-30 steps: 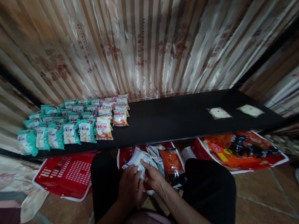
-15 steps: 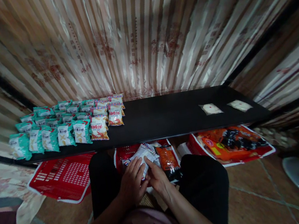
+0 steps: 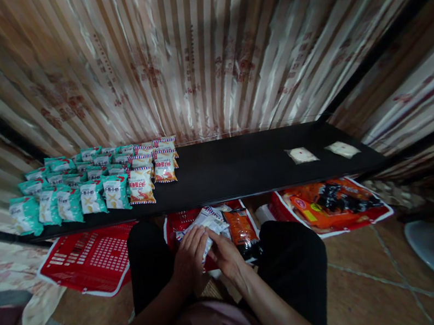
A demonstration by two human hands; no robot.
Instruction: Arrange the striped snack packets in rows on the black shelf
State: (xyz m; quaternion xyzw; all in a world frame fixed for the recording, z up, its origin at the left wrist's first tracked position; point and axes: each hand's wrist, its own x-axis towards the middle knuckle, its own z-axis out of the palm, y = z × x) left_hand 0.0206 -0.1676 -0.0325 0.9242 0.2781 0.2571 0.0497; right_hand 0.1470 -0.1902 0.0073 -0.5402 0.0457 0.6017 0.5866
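Observation:
Both hands meet above the middle red basket point(image 3: 174, 223), pressed close around a white snack bag point(image 3: 206, 248). My left hand point(image 3: 190, 254) lies over its left side with the fingers together. My right hand point(image 3: 224, 254) grips it from the right, thumb on top; much of the bag is hidden by the hands. Other white snack bags point(image 3: 211, 216) lie in the basket just beyond the fingers, and an orange-and-black packet point(image 3: 241, 228) sits to their right. On the black shelf point(image 3: 222, 170) ahead stand rows of teal snack bags point(image 3: 93, 197) and white-and-orange snack bags point(image 3: 140, 185).
Two flat white packets point(image 3: 302, 155) lie apart at the shelf's right end. A red basket point(image 3: 92, 261) stands below left; another basket point(image 3: 277, 213) with orange packets point(image 3: 311, 207) is below right. My knees flank the middle basket. A striped curtain point(image 3: 183, 57) hangs behind the shelf.
The view has shifted slightly. My hands have closed further over the white snack bag, so less of it shows. The bags on the shelf stay where they were.

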